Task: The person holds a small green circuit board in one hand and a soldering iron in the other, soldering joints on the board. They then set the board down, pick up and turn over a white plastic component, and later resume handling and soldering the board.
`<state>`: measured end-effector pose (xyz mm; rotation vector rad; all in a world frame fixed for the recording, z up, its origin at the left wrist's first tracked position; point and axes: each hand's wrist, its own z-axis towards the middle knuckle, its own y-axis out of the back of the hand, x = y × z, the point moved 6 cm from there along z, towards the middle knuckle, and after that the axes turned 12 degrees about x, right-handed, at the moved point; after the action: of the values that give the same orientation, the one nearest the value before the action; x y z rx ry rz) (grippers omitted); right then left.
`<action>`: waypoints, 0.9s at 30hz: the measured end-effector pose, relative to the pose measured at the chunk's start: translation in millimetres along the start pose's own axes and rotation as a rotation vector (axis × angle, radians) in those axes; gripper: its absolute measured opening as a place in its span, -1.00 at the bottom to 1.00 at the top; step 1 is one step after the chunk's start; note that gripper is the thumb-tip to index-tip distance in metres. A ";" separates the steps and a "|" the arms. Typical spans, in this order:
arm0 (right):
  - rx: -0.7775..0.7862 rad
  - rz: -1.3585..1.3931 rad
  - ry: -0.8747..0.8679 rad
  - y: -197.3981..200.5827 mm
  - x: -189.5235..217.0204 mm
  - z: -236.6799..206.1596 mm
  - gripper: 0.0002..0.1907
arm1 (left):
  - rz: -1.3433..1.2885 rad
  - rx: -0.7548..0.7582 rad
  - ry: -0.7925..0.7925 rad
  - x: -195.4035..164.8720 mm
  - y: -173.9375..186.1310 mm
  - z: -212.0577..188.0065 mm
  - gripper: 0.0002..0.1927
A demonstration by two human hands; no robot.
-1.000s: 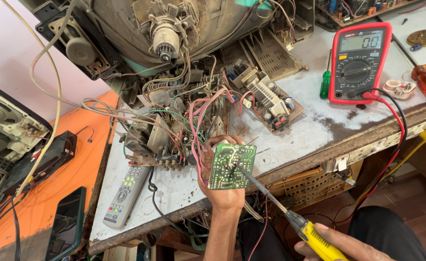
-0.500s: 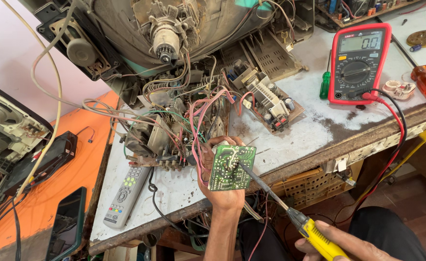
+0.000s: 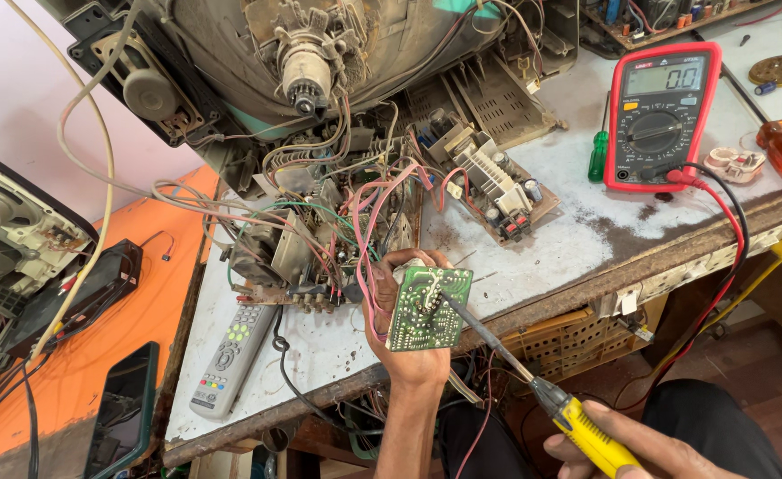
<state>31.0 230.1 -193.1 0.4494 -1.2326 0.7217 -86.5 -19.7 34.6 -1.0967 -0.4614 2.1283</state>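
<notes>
**Our iron tip meets a green board at a crowded repair bench**

Head view: We hold a small green circuit board (image 3: 430, 308) upright in our left hand (image 3: 406, 333), fingers clamped round its left edge and thumb behind it, just above the near edge of the worn grey workbench (image 3: 577, 239). Our right hand (image 3: 635, 443), low at the frame's bottom, has its fingers closed round the yellow handle of a soldering iron (image 3: 533, 381), whose dark tip touches the board near its middle. Pink and red wires (image 3: 369, 222) run from the board's side up into the opened chassis of a picture-tube television (image 3: 320, 80). A grey remote control (image 3: 228, 359) lies left of our wrist. Farther right stands a red multimeter (image 3: 661, 115), its red and black leads (image 3: 719, 239) trailing off the bench edge, with a green-handled screwdriver (image 3: 597, 155) just beside it.
</notes>
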 end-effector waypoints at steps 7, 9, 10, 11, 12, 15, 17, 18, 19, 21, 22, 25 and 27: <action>-0.400 -0.010 0.046 -12.9 39.5 0.1 -0.46 | 0.111 0.042 -0.002 -4.5 -3.6 0.2 -0.48; -0.483 -0.039 0.039 -13.6 47.5 1.6 -0.48 | 0.139 0.045 -0.011 -4.7 -3.7 0.0 -0.47; -0.481 -0.048 0.045 -14.9 51.6 3.9 -0.49 | 0.125 0.047 -0.014 -4.0 -3.6 -0.1 -0.47; -0.479 -0.057 0.052 -14.9 55.9 5.7 -0.49 | 0.112 0.050 -0.018 -3.0 -3.5 0.1 -0.48; -0.510 -0.085 0.029 -15.0 58.4 6.3 -0.50 | 0.098 0.052 -0.022 -2.3 -3.1 0.1 -0.48; -0.585 -0.166 -0.028 -16.4 66.3 6.1 -0.52 | 0.083 0.051 -0.017 0.2 -1.4 -0.2 -0.49; -0.606 -0.218 -0.046 -17.4 71.3 6.4 -0.53 | 0.111 0.053 -0.046 0.1 -1.3 0.0 -0.49; -0.615 -0.235 -0.046 -17.6 73.4 6.7 -0.54 | 0.125 0.054 -0.060 -0.5 -1.2 -0.2 -0.49; -0.625 -0.252 -0.046 -17.2 75.4 6.8 -0.54 | 0.146 0.049 -0.060 -0.6 -1.1 -0.4 -0.49; -0.613 -0.252 -0.051 -16.0 77.1 7.3 -0.54 | 0.188 0.038 -0.062 -1.2 -0.9 -1.2 -0.50; -0.592 -0.234 -0.055 -15.4 76.8 7.7 -0.54 | 0.195 0.040 -0.065 -1.8 -1.1 -1.4 -0.50; -0.609 -0.236 -0.078 -15.4 73.4 4.3 -0.54 | 0.206 0.034 -0.073 -1.8 -2.1 -2.1 -0.52; -0.607 -0.233 -0.078 -14.7 69.4 1.9 -0.54 | 0.204 0.016 -0.078 -1.6 -1.5 -1.8 -0.52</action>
<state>51.1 236.0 -125.3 0.1119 -1.3724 0.1123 -83.7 -19.8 35.3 -1.0946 -0.3820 2.3551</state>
